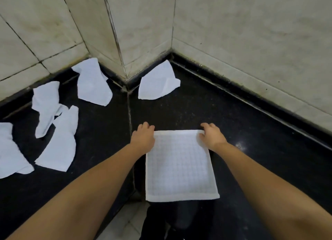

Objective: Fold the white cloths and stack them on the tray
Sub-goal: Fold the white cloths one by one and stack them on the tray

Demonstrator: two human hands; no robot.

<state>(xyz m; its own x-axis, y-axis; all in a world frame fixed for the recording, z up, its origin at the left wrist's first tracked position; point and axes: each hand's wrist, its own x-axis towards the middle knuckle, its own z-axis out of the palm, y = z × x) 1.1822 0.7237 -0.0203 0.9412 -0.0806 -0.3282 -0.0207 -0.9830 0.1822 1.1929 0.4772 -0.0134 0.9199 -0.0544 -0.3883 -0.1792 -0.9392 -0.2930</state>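
A white waffle-weave cloth (180, 165) lies flat on the black stone desk (100, 132), its near edge hanging just over the front lip. The left hand (143, 136) sits at the cloth's far left corner and the right hand (212, 134) at its far right corner; both sets of fingers are curled down at the far edge, and they seem to pinch the corners, though the fingertips are hidden behind the knuckles, so the grip itself is hard to confirm. Five more white cloths lie unfolded and crumpled: one (158, 81) against the tiled wall (251, 42) at the inner corner, one (92, 83) to its left, a twisted one (45, 106) further left, a long one (60, 142) overlapping that one's lower end, and one (10, 153) cut off by the left edge of the view. Below the desk's lip something dark (172, 221) is too shadowed to identify, beside pale floor tiles (124, 223).
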